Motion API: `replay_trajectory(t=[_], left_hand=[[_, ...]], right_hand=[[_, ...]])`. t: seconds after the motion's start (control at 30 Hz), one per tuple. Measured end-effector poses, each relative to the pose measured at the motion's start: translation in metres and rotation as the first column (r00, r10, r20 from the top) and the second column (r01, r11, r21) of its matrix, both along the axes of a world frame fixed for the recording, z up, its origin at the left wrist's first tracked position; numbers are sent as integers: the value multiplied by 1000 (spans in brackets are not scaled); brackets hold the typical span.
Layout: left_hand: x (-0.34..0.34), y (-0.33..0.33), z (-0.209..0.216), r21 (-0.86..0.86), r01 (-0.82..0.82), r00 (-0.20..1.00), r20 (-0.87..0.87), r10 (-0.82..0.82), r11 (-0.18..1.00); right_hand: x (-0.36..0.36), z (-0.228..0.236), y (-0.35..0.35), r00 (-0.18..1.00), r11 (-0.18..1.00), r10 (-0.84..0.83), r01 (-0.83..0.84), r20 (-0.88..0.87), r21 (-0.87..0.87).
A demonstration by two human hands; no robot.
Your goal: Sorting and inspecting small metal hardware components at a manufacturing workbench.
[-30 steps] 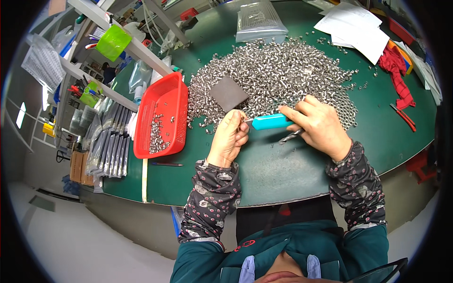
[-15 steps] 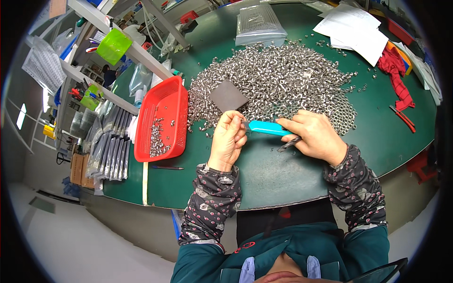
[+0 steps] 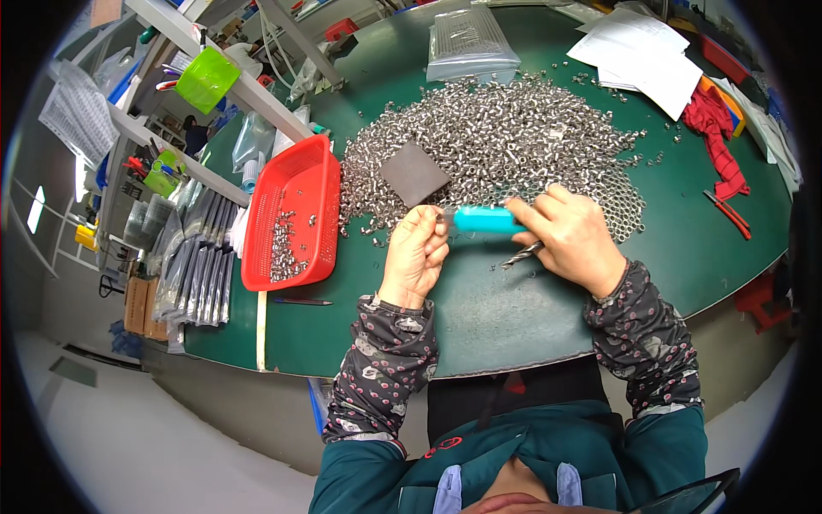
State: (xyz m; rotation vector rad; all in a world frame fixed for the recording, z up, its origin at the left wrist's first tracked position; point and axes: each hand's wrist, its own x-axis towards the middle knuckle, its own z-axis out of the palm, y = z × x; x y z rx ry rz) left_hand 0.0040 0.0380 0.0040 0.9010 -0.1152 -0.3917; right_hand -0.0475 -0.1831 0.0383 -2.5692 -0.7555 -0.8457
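My right hand (image 3: 575, 236) grips a turquoise utility knife (image 3: 486, 219), blurred by motion, pointing left. A twist drill bit (image 3: 521, 255) also sticks out from under its curled fingers. With thumb and fingertips, my left hand (image 3: 414, 254) pinches a small metal piece (image 3: 440, 218) at the knife's tip; most of it is hidden by the fingers. Beyond both hands spreads a large heap of small shiny metal tube pieces (image 3: 514, 128). On its near left part lies a dark square block (image 3: 414, 173), just past my left hand.
Left of the heap stands a red plastic basket (image 3: 321, 231) with some metal pieces inside. A pen (image 3: 304, 301) lies near it on the green table (image 3: 479, 325). Red-handled pliers (image 3: 728, 214), a red cloth (image 3: 717, 141) and papers (image 3: 642, 56) lie at right. Bagged goods (image 3: 471, 43) sit at the back.
The knife has turned in my right hand, and its handle now looks broader and blurred. My right fingers have lifted slightly, and more of the drill bit shows. My left hand keeps its pinch.
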Motion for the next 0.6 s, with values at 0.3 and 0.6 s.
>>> replay_trajectory(t=[0.3, 0.6], left_hand=[[9, 8, 1, -93, -63, 997, -51, 58, 994], [7, -6, 2, 88, 10, 994, 107, -20, 996]], right_hand=[[-18, 6, 1, 966, 986, 150, -161, -212, -35], [-49, 1, -2, 955, 985, 51, -97, -291, -145]])
